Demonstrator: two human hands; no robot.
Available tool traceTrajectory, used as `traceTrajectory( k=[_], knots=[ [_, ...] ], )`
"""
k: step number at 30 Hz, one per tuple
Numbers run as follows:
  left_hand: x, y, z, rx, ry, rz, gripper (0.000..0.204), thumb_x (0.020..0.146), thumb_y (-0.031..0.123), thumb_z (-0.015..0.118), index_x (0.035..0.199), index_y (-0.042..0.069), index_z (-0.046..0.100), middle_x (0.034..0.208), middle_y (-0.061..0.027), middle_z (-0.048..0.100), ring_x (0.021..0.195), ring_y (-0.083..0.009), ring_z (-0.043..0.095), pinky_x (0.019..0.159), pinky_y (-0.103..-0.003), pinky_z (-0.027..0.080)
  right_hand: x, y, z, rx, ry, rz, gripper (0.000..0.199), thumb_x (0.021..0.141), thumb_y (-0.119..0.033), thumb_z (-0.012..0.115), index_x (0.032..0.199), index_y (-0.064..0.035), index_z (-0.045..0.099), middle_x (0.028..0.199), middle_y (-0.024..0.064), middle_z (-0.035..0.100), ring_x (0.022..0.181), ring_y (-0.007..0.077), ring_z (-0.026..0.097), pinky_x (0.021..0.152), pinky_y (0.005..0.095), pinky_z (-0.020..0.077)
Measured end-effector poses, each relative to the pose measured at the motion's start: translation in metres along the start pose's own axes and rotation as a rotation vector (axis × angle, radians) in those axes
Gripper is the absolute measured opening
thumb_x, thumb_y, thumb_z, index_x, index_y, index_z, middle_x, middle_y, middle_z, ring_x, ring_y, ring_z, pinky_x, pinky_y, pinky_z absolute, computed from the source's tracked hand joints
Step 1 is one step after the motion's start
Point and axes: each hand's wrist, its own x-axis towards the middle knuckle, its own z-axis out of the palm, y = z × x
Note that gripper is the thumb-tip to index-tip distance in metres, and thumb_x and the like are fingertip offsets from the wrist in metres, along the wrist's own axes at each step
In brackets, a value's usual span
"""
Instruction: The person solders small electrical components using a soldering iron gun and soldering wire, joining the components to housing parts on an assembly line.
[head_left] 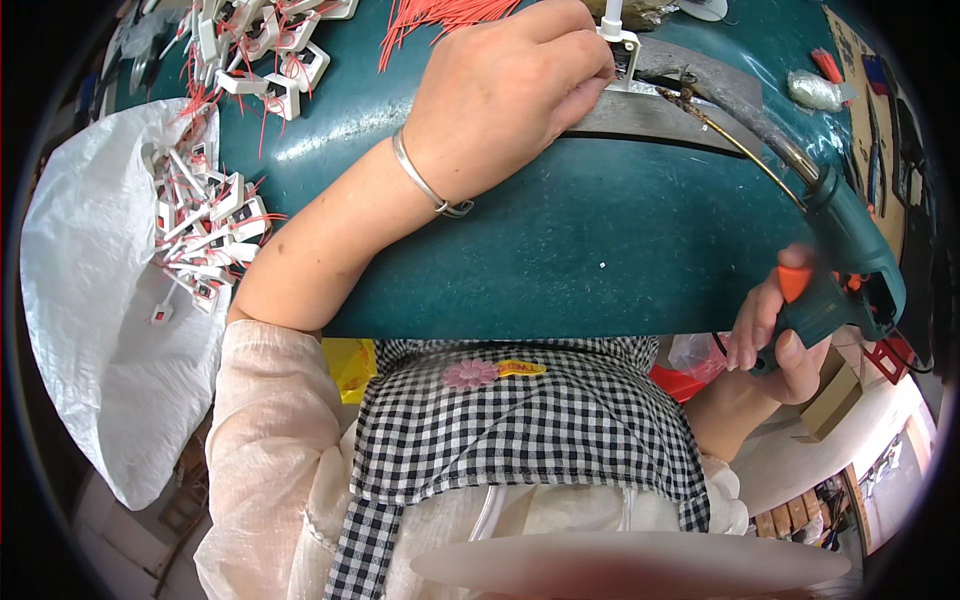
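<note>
Left hand (505, 95) has its fingers (585, 62) pinched tight on a small white part (620, 48), holding it down on the grey metal strip (650, 115) that lies across the green worktop (560, 250). Can't tell exactly how the part sits under the fingers; most of it is hidden.

Right hand (775, 335) is wrapped around the green soldering gun (845, 270), with fingertips just beside the orange trigger (793, 282). The gun's long brass tip (745, 150) curves up and ends just right of the left fingers, close to the part. Whether it touches is too small to tell.

Progress, judged from the layout:
- Well left of the left fingers, a heap of white parts with red wires (205, 225) sits on a white bag (90, 300). They look like wired units, likely the finished lot, but I can't confirm the joints.
- Above and left of the fingers, another cluster of white parts (260, 50) lies on the worktop.
- Just left of the fingertips, at the top, is a bundle of loose red wires (440, 20). That's unused stock, so plenty is left.
- The unit in hand looks mid-joint: held in place, tip brought up to it, not yet set aside.

My read: a run of repeat joints, well under way and not near the end. Counts can't be read off the heaps.
</note>
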Motion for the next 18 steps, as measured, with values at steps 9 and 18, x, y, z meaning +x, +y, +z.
traceTrajectory(
  k=[9, 18],
  knots=[
    [-0.01, 0.0, 0.01, -0.284, 0.031, -0.113, 0.01, 0.076, 0.007, 0.064, 0.085, 0.007, 0.06, 0.083, -0.009, 0.056, 0.066, -0.028, 0.059, 0.057, -0.035, 0.049, 0.002, 0.002, -0.02, 0.1, -0.204, -0.089, 0.071, 0.082, -0.013, 0.063, 0.133, 0.0166, 0.023, 0.068, 0.0086, 0.049, 0.044, 0.0133, 0.051, 0.039, 0.0228, 0.0487],
    [0.024, 0.012, -0.053, 0.074, -0.393, -0.353, 0.011, 0.077, 0.019, 0.064, 0.082, 0.009, 0.065, 0.083, -0.0017, 0.061, 0.076, -0.0229, 0.063, 0.062, -0.036, 0.05, 0.014, 0.008, -0.047, 0.158, -0.102, -0.255, 0.068, 0.086, -0.016, 0.06, 0.134, 0.0156, 0.024, 0.069, 0.0085, 0.047, 0.046, 0.0118, 0.047, 0.04, 0.0229, 0.0464]
  ],
)
